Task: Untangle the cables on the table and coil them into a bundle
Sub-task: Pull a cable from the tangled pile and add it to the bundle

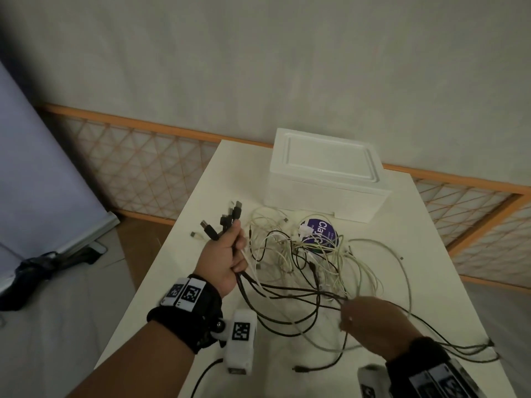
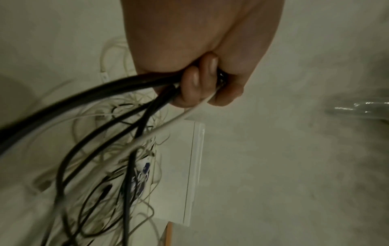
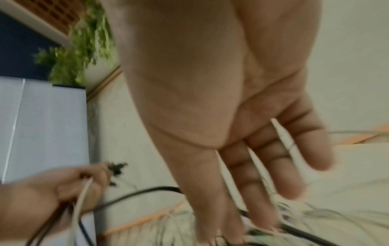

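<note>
a fistful of cable ends is gripped in the left hand (image 1: pixel 227 261), plugs (image 1: pixel 224 222) poking up out of the top of the fist, raised a bit above the table (image 1: pixel 184 242). in the left wrist view the fingers (image 2: pixel 192 86) are curled tight round several black leads and 1 white one.

the rest of the cables (image 1: pixel 304 262) is a loose black-and-white tangle, spread on the table in front of a white box (image 1: pixel 321 179), with a purple-labelled round thing (image 1: pixel 319 232) half buried under it.

the bit that matters: the held leads run down out of the bottom of the left fist and sweep rightwards, low across the table, straight to the right hand (image 1: pixel 370 326). so the strands' long axis lies roughly left-to-right between the 2 hands, and the knotty part sits beyond that line, further from the body. the right hand is the nearer one to the tangle.

the right hand's fingers (image 3: pixel 292 166) look straight and spread in the right wrist view, nothing clamped, though a pale strand or 2 seems to pass between them. blurry there, so real contact can't be confirmed.

best guess, the next move is a rake away from the left fist, along the strands. snag risk looks highest where black crosses white near the middle.
</note>
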`<state>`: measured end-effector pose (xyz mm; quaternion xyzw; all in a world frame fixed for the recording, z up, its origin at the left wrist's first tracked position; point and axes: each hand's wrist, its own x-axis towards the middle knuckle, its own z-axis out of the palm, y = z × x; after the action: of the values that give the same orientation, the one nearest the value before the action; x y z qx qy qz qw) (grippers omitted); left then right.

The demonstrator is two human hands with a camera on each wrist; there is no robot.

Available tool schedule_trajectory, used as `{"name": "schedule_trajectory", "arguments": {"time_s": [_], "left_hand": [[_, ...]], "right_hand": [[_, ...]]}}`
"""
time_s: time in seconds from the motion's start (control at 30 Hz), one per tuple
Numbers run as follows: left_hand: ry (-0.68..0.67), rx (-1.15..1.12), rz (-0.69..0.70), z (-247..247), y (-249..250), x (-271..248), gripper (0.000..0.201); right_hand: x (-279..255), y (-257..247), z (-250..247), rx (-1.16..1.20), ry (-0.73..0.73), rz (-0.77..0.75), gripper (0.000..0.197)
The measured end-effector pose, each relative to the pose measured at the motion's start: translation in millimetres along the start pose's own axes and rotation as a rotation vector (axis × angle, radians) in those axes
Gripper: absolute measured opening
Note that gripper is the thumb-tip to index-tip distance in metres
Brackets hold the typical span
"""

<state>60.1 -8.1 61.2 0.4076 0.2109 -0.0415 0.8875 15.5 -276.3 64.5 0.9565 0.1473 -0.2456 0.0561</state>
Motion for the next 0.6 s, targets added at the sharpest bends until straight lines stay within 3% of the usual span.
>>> {"name": "schedule_trajectory", "arguments": {"time_s": [0.07, 0.13, 0.17, 0.23, 0.3, 0.4, 0.47, 0.6], "left_hand": [[-0.019, -0.019, -0.040, 3.2, -11.2, -6.6, 0.036], [-0.055, -0.036, -0.089, 10.0, -23.8, -15.7, 0.042], [-0.076, -0.021, -0.109, 12.7, -30.5, -19.6, 0.044], [-0.125, 0.054, -0.131, 15.3, -40.4, -26.3, 0.047], [-0.168, 0.073, -0.106, 14.5, -40.0, -27.8, 0.040], [-0.182, 0.003, 0.000, 7.6, -23.4, -21.0, 0.023], [-0.172, 0.037, 0.047, 3.2, -14.3, -18.7, 0.023], [-0.143, 0.015, 0.078, 2.2, -9.4, -14.1, 0.027]], "right_hand": [[2.6, -14.7, -15.3, 0.164, 0.279, -0.025, 0.021], [6.3, -41.8, -33.1, 0.353, 0.460, -0.114, 0.049], [7.4, -56.8, -39.8, 0.445, 0.459, -0.179, 0.064], [15.2, -82.7, -41.4, 0.588, 0.323, -0.307, 0.080], [26.3, -94.5, -28.8, 0.673, 0.200, -0.350, 0.073], [33.3, -88.1, -12.8, 0.561, 0.196, -0.358, 0.038], [31.3, -80.4, -5.8, 0.619, 0.195, -0.385, 0.042], [30.9, -72.4, -4.9, 0.478, 0.174, -0.397, 0.052]]}}
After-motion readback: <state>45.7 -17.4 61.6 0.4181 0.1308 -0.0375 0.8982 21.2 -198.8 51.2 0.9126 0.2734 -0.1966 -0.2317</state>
